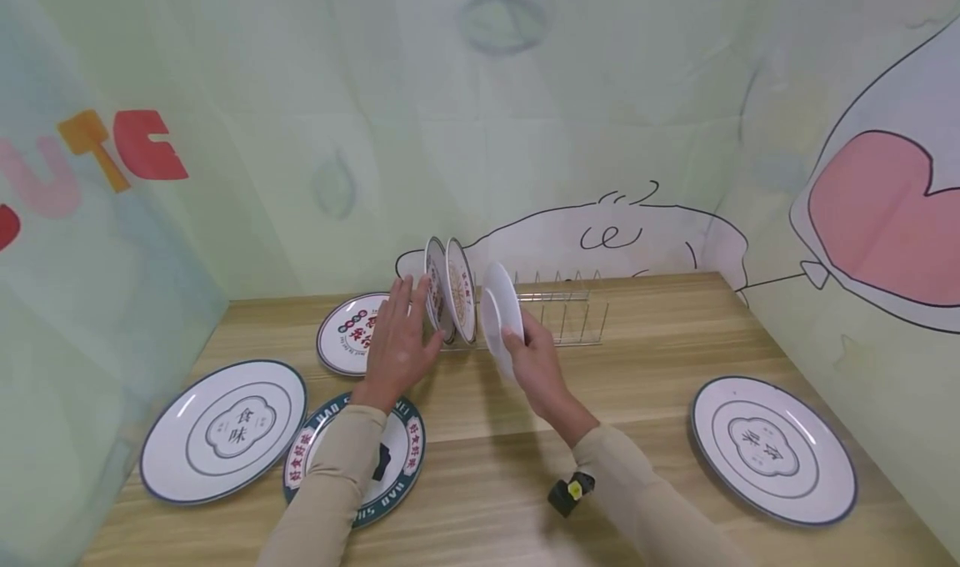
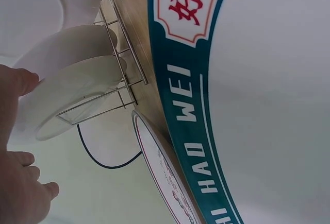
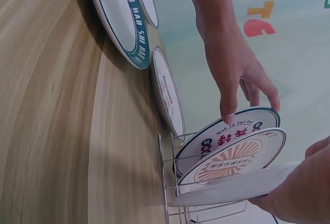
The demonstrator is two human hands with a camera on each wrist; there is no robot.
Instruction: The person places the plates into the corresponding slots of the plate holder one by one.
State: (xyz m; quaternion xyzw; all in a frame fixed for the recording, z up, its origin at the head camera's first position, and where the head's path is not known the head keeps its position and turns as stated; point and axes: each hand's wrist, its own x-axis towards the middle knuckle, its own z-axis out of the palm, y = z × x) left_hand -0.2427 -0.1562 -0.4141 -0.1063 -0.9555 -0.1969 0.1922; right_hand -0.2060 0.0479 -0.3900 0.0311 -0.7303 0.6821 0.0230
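My right hand (image 1: pixel 538 368) grips a white plate (image 1: pixel 497 313) by its near rim, thumb on one face. The plate stands on edge over the wire rack (image 1: pixel 583 343), and in the right wrist view its lower edge overlaps the rack wires. Two printed plates lean upright in the rack's left end: one with red lettering (image 3: pixel 232 134) and one with an orange sunburst (image 3: pixel 227 162). Beside the outer one is my left hand (image 1: pixel 399 346), fingers extended, thumb and fingertips right at its rim.
Left on the wooden table (image 1: pixel 480 484) lie a small plate with red characters (image 1: pixel 348 342), a large white plate (image 1: pixel 225 434) and a green-rimmed plate (image 1: pixel 415 438). Another white plate (image 1: pixel 772 450) lies at the right. A printed curtain (image 1: pixel 337 133) hangs behind.
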